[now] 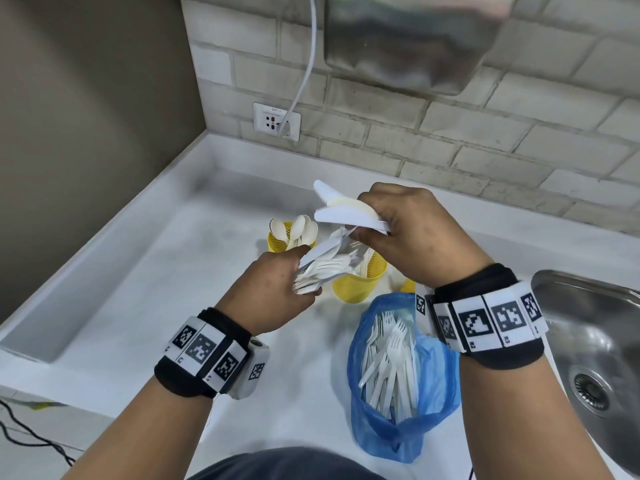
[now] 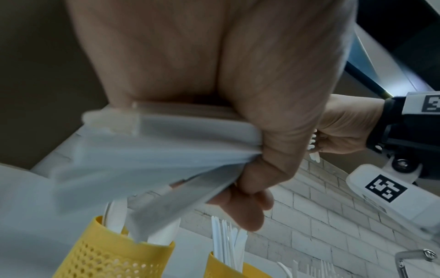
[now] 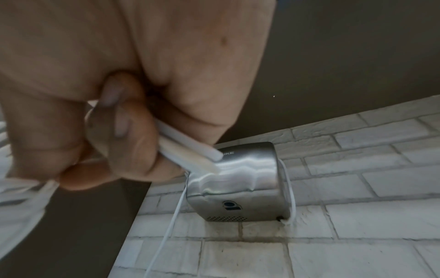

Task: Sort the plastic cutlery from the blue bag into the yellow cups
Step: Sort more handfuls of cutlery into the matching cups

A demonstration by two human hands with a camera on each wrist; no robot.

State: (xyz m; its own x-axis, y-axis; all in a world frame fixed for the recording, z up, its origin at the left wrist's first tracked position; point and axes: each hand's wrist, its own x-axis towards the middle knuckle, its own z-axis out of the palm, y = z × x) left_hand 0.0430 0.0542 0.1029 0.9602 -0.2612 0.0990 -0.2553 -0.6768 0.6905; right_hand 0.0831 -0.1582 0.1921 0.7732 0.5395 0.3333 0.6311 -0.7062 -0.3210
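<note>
My left hand grips a mixed bunch of white plastic cutlery above the counter; in the left wrist view the hand is curled round the bunch. My right hand pinches white knives, serrated blades pointing left; their handles stick out past the curled fingers. One yellow cup holds spoons. A second yellow cup stands below my hands. A third is mostly hidden behind my right wrist. The blue bag lies open with several forks.
A steel sink lies to the right of the bag. A metal hand dryer hangs on the brick wall, its white cable running to a socket. A raised ledge borders the white counter on the left.
</note>
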